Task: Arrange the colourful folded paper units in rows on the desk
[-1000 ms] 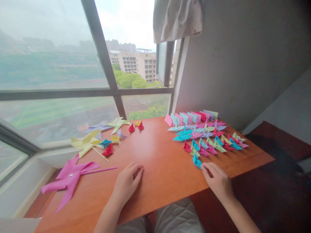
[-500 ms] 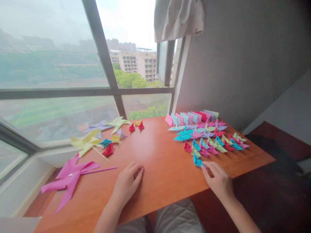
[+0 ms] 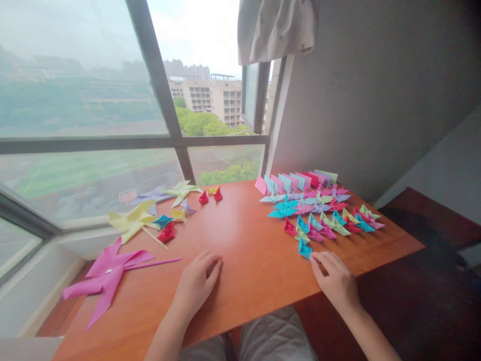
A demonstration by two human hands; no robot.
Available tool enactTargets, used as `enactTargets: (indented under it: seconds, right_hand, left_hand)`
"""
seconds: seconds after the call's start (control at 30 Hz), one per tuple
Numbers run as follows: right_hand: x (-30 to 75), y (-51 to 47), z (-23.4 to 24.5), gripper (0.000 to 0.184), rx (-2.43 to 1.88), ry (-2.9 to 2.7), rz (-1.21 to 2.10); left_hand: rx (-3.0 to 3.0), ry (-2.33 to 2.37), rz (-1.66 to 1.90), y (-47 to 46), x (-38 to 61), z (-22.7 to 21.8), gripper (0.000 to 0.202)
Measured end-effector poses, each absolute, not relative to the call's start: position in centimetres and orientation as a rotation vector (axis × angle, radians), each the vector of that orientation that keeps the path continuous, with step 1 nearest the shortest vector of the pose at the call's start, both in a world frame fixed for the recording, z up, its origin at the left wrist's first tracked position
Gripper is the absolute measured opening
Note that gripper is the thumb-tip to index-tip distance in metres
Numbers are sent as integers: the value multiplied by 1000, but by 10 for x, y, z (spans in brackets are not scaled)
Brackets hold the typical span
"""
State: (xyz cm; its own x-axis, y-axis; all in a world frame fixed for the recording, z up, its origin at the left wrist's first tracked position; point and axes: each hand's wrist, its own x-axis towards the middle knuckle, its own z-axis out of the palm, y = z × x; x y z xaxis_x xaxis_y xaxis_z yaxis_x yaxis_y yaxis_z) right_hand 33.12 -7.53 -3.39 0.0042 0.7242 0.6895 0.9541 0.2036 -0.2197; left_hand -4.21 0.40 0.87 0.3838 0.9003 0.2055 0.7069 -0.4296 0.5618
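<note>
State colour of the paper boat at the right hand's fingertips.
Turquoise blue; the paper boat shows in the head view.

Looks like an upper-floor room, domestic or dormitory (hard to say which). Shown by a large framed window (image 3: 86, 145) looking down on treetops (image 3: 199, 123) and across to a multi-storey building (image 3: 226, 103). Furnished with a gathered curtain (image 3: 278, 32) and, near a plain grey wall (image 3: 356, 110), a wooden table (image 3: 244, 281) bearing paper pinwheels (image 3: 108, 273) and folded paper boats (image 3: 340, 226).

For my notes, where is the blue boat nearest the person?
In the head view, the blue boat is right of centre on the table, touching the right hand, below a pale green boat.
</note>
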Motion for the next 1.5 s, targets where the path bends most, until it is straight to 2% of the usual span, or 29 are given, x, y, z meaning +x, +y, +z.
enactTargets:
  seconds: [0.83,1.13,1.23,1.33,1.5]
  right_hand:
    - [316,-83,-12,12,-1542,-1722,-361]
    - [241,-69,-3,17,-1294,-1948,-19]
    - [223,-56,-8,19,-1292,-2003,49]
    - [217,-46,-14,21,-1322,-2015,114]
    - [220,-40,-21,20,-1362,-1957,296]
  left_hand:
    - [2254,1400,705,4,-41,10,23]
    - [2170,1376,731,10,-45,20,24]
    - [2216,1520,776,22,-63,29,24]
    - [2243,1863,805,33,-91,40,24]
    - [2251,2393,627,47,-132,48,29]
